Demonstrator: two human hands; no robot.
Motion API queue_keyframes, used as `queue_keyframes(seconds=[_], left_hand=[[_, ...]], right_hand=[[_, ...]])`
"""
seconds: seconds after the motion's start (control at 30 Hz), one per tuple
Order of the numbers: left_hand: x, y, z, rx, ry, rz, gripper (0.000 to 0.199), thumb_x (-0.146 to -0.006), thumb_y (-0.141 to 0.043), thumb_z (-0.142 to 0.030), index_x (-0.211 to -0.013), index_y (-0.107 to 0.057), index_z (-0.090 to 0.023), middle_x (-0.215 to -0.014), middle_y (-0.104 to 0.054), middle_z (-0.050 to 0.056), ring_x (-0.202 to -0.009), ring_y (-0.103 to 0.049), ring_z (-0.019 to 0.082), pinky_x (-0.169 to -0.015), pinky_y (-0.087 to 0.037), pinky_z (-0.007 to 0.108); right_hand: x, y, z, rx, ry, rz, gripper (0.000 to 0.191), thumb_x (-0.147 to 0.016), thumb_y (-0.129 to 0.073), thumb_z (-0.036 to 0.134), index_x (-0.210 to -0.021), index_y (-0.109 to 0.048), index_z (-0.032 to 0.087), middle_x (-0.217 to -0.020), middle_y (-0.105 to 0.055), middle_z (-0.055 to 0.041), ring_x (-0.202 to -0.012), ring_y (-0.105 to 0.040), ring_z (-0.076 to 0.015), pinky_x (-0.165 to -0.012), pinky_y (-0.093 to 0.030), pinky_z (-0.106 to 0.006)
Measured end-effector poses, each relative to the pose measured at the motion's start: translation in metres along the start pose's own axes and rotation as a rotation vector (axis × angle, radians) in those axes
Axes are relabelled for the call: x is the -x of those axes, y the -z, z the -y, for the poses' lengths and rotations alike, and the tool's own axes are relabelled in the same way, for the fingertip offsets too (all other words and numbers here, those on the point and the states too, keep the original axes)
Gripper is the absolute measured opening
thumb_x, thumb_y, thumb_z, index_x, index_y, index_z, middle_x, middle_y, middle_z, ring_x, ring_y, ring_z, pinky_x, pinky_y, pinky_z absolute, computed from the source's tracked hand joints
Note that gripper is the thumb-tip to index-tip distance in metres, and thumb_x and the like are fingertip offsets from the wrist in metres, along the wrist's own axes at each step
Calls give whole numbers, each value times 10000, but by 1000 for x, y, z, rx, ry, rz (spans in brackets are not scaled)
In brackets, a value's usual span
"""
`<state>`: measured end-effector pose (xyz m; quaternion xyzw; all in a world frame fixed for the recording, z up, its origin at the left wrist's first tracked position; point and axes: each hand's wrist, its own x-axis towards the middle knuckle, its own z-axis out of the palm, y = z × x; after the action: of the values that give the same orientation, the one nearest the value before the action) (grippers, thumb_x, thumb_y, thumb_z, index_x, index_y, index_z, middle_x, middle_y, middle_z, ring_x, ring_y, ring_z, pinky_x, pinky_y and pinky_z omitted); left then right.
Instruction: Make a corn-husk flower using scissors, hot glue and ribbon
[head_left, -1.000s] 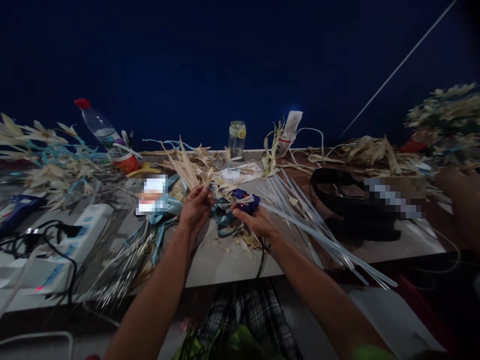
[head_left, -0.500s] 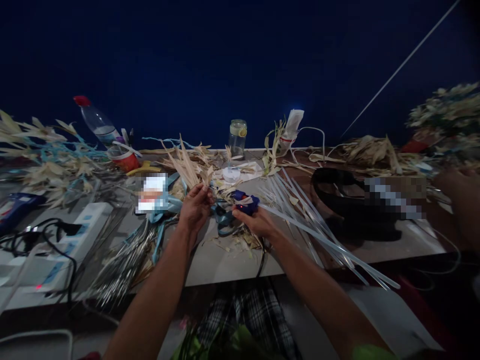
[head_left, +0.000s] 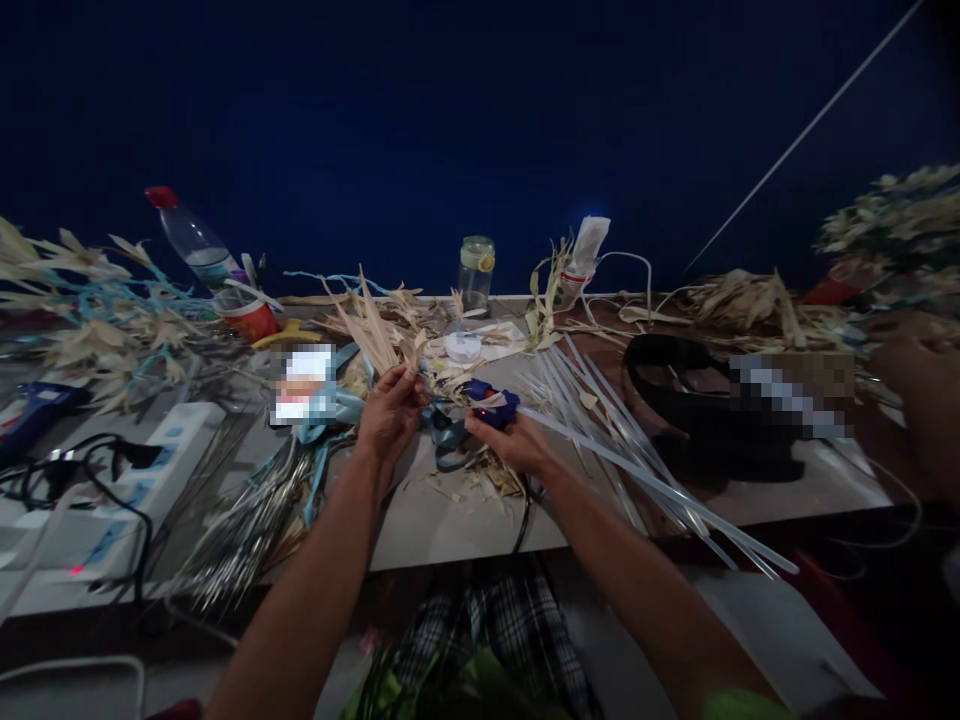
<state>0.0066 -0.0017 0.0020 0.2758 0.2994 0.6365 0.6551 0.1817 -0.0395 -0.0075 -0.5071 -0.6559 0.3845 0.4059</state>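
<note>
A worker's left hand [head_left: 391, 405] pinches dried husks [head_left: 375, 340] above the desk [head_left: 427, 525]. The right hand [head_left: 521, 442] grips a blue glue gun [head_left: 504, 405] nearby.

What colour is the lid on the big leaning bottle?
Red, clearest in the head view.

our husk pieces [head_left: 375, 335]: pale, dry, pointed, fanned upward | our glue gun [head_left: 495, 405]: blue, red light lit, nose leftward
</note>
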Motion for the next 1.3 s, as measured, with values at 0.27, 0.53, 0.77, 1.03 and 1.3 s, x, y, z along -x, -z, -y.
queue_keyframes(seconds=[0.27,0.53,0.77,1.03,1.3], left_hand=[[1,-1,1,-5,43,-6,221,-613,-730,-197,-742,-553,-169,-535,-526,-40,-492,-494,63,-506,-410,184],[0,-1,0,6,19,-3,214,-619,-726,-194,-732,-547,-168,-542,-508,-42,-499,-493,60,-494,-406,178],[3,-5,0,-21,62,-12,216,-615,-724,-186,-738,-548,-162,-536,-520,-37,-499,-487,61,-508,-409,179],[0,-1,0,-14,29,1,234,-612,-736,-219,-745,-550,-173,-537,-513,-43,-492,-481,61,-489,-394,180],[-1,-1,2,-10,25,11,213,-614,-727,-198,-736,-553,-175,-534,-512,-41,-492,-488,62,-502,-404,190]], right_hand=[[-2,0,-1,-39,25,-34,257,-729,-567,436,-791,-640,197,-814,-663,-41,-809,-622,-209,-814,-482,-381],[-1,0,-5,-10,3,-24,264,-715,-584,435,-786,-645,188,-799,-664,-47,-797,-626,-213,-788,-493,-374],[-3,1,-4,-24,40,-21,261,-730,-567,436,-766,-638,188,-781,-663,-32,-767,-616,-187,-782,-492,-338],[0,1,-4,-42,-6,-22,242,-718,-586,431,-760,-647,201,-789,-660,-32,-789,-610,-197,-781,-487,-352],[-2,2,-5,-15,-17,-12,255,-721,-578,441,-783,-646,203,-799,-656,-33,-805,-610,-205,-798,-480,-366]])
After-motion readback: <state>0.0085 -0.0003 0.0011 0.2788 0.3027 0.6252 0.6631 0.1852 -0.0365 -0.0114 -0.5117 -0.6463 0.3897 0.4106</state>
